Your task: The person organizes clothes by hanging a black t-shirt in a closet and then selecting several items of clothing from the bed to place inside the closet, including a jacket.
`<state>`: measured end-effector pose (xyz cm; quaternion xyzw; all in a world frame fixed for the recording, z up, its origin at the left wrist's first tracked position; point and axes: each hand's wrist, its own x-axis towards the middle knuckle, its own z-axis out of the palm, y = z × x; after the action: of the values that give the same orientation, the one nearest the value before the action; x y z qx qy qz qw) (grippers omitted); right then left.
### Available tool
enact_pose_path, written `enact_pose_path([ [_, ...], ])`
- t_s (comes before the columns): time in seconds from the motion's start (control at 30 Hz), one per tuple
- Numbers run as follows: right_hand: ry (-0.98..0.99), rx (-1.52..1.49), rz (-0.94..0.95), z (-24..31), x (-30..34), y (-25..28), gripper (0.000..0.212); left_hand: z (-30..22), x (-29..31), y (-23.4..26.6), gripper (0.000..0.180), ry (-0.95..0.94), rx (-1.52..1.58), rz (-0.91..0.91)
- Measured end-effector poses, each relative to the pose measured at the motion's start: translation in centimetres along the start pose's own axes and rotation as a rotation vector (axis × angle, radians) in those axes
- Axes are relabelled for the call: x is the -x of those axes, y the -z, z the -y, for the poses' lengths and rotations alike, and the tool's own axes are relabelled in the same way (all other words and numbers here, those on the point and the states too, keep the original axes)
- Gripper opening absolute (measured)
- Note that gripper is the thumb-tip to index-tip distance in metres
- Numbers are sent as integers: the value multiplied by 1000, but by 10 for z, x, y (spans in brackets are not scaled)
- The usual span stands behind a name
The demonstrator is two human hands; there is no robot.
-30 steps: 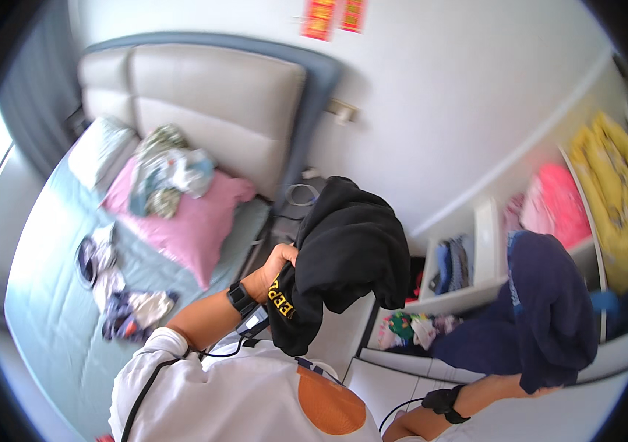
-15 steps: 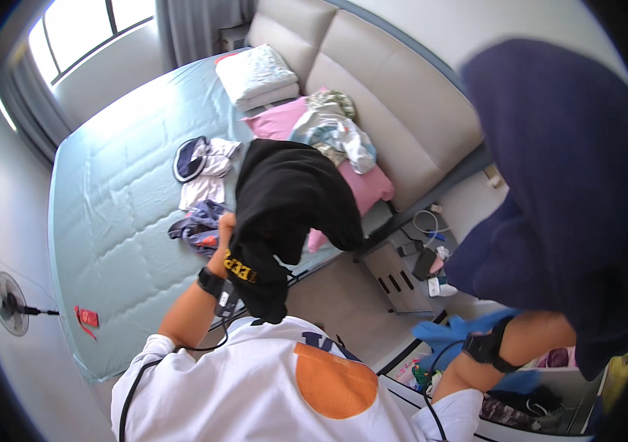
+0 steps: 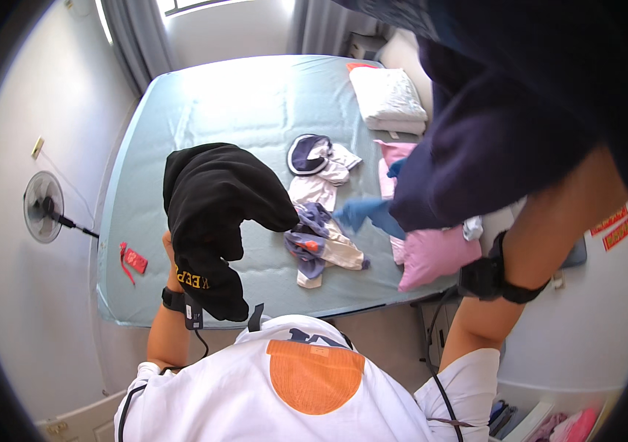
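A black garment (image 3: 218, 199) with yellow lettering hangs bunched over my left hand (image 3: 169, 254), whose fingers are closed on it and mostly hidden behind the cloth. High on the right, a dark navy garment (image 3: 491, 140) hangs from my raised right hand. The cloth covers that hand, so only my right forearm (image 3: 586, 199) shows. Blue cloth (image 3: 365, 214) sticks out from under the navy one, above the bed. On the light blue bed (image 3: 203, 103), between my arms, lie a white garment with a navy part (image 3: 314, 166) and a purple-grey garment (image 3: 314, 239).
Pink pillows (image 3: 435, 258) and a folded white quilt (image 3: 387, 96) lie along the bed's right side. A red packet (image 3: 134, 259) rests near its left edge. A fan (image 3: 44, 206) stands by the left wall. At lower right, an open drawer (image 3: 527, 423) holds clothes.
My view has turned right to left, toward the bed. Both garments stay in my hands. The navy one has come up over the bed's right side, with the blue cloth beside it.
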<state>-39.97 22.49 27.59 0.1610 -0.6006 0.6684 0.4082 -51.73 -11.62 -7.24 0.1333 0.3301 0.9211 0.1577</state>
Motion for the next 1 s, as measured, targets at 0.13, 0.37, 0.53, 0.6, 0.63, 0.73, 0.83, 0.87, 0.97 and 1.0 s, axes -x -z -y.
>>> enact_pose_path([
  [0.13,96,-226,6,-22,-36,-75,42,-44,36,24,33,-112,-11,-101],
  [0.37,105,-505,-74,-47,-60,-187,43,-80,123,33,33,-335,-42,-295],
  [0.53,226,-144,-139,-107,-32,-236,28,-86,180,23,34,-502,-66,-420],
  [0.6,70,-22,-13,-141,-28,-238,49,-85,194,17,34,-547,-71,-451],
  [0.63,83,18,-37,-169,-18,-248,46,-83,200,14,34,-567,-74,-465],
  [0.73,-125,187,179,-260,27,-257,46,-79,211,0,35,-621,-78,-493],
  [0.83,-306,612,843,-331,87,-228,40,-79,213,-13,36,-648,-76,-510],
  [0.87,-168,569,751,-366,116,-209,37,-80,204,-20,36,-638,-73,-491],
  [0.97,-490,131,1062,-342,170,-186,31,-84,190,-47,43,-490,57,-642],
  [1.0,-622,-34,1143,-332,183,-177,32,-84,175,-59,41,-411,134,-706],
])
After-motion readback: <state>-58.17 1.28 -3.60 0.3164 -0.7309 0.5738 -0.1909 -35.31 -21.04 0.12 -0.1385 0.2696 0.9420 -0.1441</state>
